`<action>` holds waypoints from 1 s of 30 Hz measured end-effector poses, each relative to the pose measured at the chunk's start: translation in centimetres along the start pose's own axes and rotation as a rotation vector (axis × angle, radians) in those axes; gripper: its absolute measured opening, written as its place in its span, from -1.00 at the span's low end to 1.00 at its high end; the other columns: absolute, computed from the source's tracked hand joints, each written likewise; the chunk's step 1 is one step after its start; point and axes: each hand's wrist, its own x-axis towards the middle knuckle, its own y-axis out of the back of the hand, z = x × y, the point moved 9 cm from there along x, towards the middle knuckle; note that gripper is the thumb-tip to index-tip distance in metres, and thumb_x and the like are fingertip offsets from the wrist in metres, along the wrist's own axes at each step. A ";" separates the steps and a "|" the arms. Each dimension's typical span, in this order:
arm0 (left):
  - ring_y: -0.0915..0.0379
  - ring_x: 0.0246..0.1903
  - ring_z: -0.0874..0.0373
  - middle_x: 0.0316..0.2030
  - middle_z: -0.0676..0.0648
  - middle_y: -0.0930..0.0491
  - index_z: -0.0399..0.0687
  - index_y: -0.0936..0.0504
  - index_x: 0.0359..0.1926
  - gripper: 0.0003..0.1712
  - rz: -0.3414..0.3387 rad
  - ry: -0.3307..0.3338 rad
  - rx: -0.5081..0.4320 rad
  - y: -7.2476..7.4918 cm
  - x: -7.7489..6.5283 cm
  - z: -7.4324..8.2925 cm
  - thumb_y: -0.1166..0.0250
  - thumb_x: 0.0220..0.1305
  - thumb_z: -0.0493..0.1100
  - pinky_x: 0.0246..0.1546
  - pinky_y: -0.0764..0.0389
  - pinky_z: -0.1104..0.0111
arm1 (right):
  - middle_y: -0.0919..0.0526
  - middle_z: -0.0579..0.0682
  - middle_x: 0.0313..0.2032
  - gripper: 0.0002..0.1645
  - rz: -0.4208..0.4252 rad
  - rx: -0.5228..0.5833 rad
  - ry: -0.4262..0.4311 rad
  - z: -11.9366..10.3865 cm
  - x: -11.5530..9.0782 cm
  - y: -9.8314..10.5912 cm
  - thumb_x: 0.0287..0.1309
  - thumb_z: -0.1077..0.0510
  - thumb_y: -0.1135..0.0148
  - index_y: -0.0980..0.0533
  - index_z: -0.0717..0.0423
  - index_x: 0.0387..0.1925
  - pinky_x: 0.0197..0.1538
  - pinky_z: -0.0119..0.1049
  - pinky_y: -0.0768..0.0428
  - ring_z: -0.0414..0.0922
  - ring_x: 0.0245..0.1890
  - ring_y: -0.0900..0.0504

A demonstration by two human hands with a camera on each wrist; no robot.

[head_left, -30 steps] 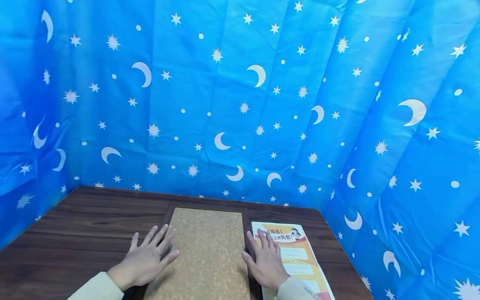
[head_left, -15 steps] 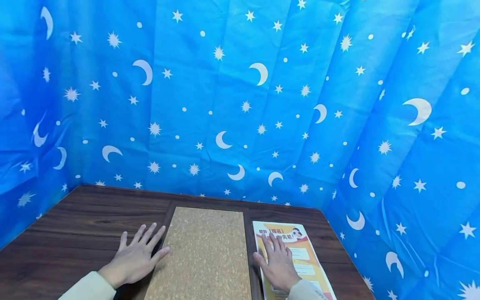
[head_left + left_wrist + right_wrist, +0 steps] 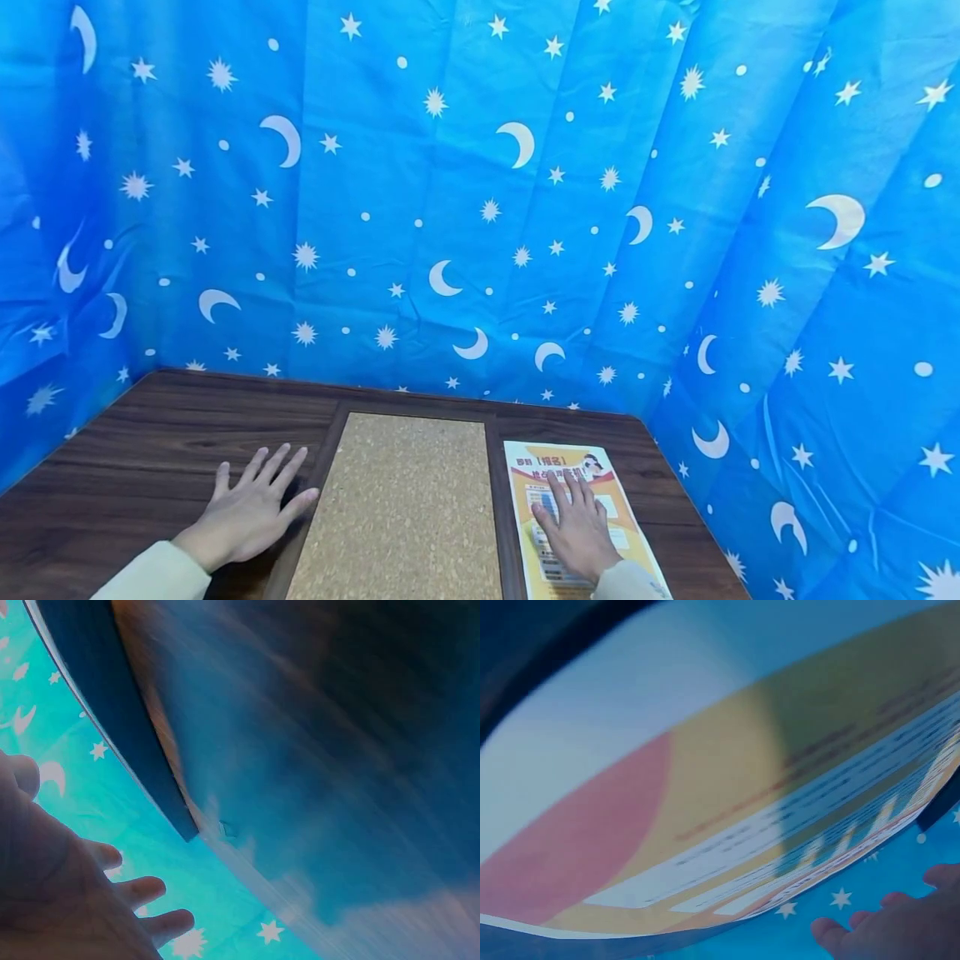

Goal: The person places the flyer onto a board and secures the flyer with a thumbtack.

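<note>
My left hand (image 3: pixel 251 512) is spread over the dark wooden table, palm down, its thumb close to the left edge of a flat cork board (image 3: pixel 405 500). Nothing is in its fingers (image 3: pixel 142 889), which stand apart in the left wrist view. On the other side, my right hand (image 3: pixel 577 525) is held palm down over a printed leaflet (image 3: pixel 615 504) with orange, red and white blocks and Chinese characters. Its fingers are straight and cover part of the print. In the right wrist view the leaflet (image 3: pixel 727 787) fills much of the picture, with the fingertips (image 3: pixel 829 930) at lower right.
The dark wood-grain table (image 3: pixel 180 442) runs back to a blue curtain (image 3: pixel 465 200) printed with white moons and stars. This curtain also hangs along the left and right sides. A dark wood strip (image 3: pixel 498 467) lies between the cork board and the leaflet.
Both hands have moved outward: the left from the cork board's edge leftward over the wood, the right further right over the leaflet. The board and leaflet stay in place.
</note>
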 end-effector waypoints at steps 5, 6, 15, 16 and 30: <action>0.04 0.25 -0.45 0.30 -0.39 -0.13 -0.18 -0.12 0.40 -0.29 0.071 -0.045 0.072 0.6 -0.3 -0.8 -0.01 0.40 0.10 -0.04 0.26 -0.43 | -0.12 0.27 0.35 -0.30 -0.005 0.019 -0.025 1.1 -0.1 0.2 0.38 -0.19 0.16 -0.18 0.12 0.38 0.19 0.31 -0.04 0.30 0.32 -0.04; 0.02 0.24 -0.44 0.29 -0.38 -0.17 -0.17 -0.13 0.39 -0.33 0.088 -0.056 0.086 0.8 -0.4 -0.8 -0.05 0.39 0.02 -0.04 0.22 -0.43 | -0.12 0.27 0.35 -0.31 -0.003 0.016 -0.029 1.4 0.0 0.2 0.39 -0.17 0.15 -0.18 0.13 0.38 0.19 0.31 -0.05 0.30 0.32 -0.04; -0.21 0.01 -0.42 0.00 -0.32 -0.40 -0.22 -0.31 0.22 -0.50 0.171 -0.091 0.137 1.7 -0.4 -0.5 -0.12 0.24 -0.35 -0.05 0.02 -0.37 | -0.25 0.29 0.23 -0.35 0.045 -0.050 -0.133 3.5 0.2 0.4 0.19 -0.03 -0.15 -0.33 0.21 0.24 0.20 0.21 -0.15 0.25 0.26 -0.16; -0.22 0.00 -0.42 -0.01 -0.32 -0.40 -0.23 -0.32 0.20 -0.52 0.162 -0.087 0.138 1.6 -0.2 -0.6 -0.12 0.24 -0.36 -0.05 0.02 -0.37 | -0.25 0.29 0.23 -0.36 0.042 -0.056 -0.151 3.8 0.2 0.3 0.18 -0.02 -0.16 -0.34 0.21 0.22 0.20 0.19 -0.15 0.24 0.26 -0.17; -0.13 0.07 -0.52 0.05 -0.49 -0.37 -0.39 -0.40 0.12 -0.36 -0.069 -0.015 0.174 -0.2 1.1 -3.2 -0.36 -0.06 -0.49 -0.13 -0.05 -0.41 | -0.38 0.26 -0.04 -0.46 0.075 -0.158 -0.278 7.1 -0.1 1.7 0.14 0.11 -0.20 -0.41 0.33 0.09 -0.01 0.07 -0.35 0.15 -0.05 -0.32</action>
